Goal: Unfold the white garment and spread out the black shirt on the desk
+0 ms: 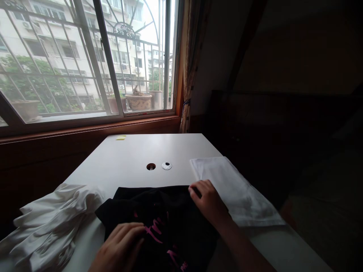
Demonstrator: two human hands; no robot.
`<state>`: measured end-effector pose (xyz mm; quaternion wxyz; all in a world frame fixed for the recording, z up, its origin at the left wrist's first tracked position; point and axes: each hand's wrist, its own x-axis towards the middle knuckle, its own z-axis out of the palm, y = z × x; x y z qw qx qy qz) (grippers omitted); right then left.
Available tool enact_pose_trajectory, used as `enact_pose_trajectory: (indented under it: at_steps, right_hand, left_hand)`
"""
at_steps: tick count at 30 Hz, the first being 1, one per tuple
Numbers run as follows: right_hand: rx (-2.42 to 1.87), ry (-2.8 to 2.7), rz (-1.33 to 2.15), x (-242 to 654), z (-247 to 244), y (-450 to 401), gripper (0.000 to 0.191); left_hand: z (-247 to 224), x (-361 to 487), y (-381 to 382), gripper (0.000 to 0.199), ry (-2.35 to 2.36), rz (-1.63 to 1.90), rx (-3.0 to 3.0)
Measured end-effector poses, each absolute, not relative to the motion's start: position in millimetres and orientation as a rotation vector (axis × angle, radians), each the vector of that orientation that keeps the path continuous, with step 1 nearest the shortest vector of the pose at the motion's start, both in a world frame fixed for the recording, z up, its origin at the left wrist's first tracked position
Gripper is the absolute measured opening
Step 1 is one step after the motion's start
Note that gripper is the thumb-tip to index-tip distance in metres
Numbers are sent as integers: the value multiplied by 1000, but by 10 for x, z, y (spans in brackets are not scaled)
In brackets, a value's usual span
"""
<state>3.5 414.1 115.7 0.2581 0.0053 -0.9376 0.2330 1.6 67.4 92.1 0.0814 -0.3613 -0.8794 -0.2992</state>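
A black T-shirt (170,211) with pink lettering lies partly rumpled at the near side of the white table (136,151). At its upper right edge, the thumb and fingertips of my right hand (210,202) come together on the cloth. My left hand (120,241) rests over the lower left of the shirt, fingers stretched out side by side; its thumb is hidden. The shirt's bottom part runs out of view.
White crumpled cloth (56,223) hangs over the table's left edge. A flat, folded white garment (235,192) lies at the right. Beyond the shirt are a round cable hole (151,166), its loose cover (166,166) and a yellow note (121,138). A window (127,56) stands behind.
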Motion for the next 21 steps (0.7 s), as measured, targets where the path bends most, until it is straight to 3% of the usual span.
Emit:
enact_pose_trajectory:
  at_steps: [5,8,10,16,21]
  right_hand:
    - [218,-2840,743,49,1126,3507,37]
    - [147,-2941,722,-23,1028,3424,18]
    - [73,-2915,795,-67,1015,3483,22]
    - [-82,-2542,1350,-98,1176,3851,21]
    - [-244,-2250,1631,-42,1321,4023,24]
  left_hand:
    - [733,-182,552,54,-2681,-475,-580]
    - [679,-207,550,42,-2813,-443,-492]
    - [709,-217,517,30,-2883,-503,-472]
    - [867,-358,324,24,-2708,-762,-420]
    - [1368,-558,350,23,-2480,-851,-162]
